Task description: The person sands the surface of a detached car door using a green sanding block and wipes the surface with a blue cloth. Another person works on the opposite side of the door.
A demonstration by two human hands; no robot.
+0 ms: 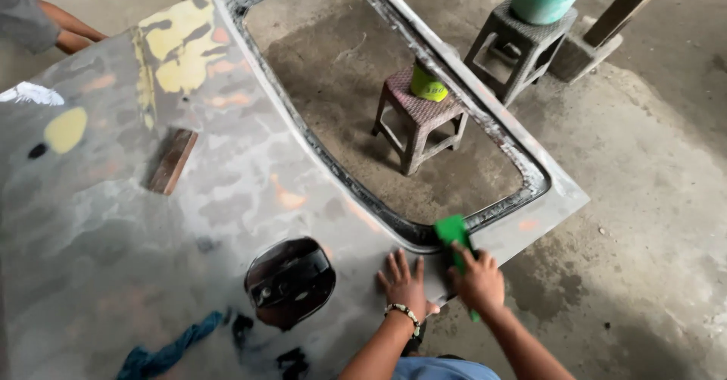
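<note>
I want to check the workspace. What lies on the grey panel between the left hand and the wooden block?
In the head view, between the left hand and the brown wooden block lies a dark oval opening in the sanded grey metal panel.

Bare forearms, beaded bracelet point(404, 314) (white and dark beads) on left wrist, light blue shirt point(441, 369)

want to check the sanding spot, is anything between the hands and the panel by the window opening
Nothing visible. The left hand lies flat on the grey panel, and the right hand presses the green block directly onto its window edge.
</note>
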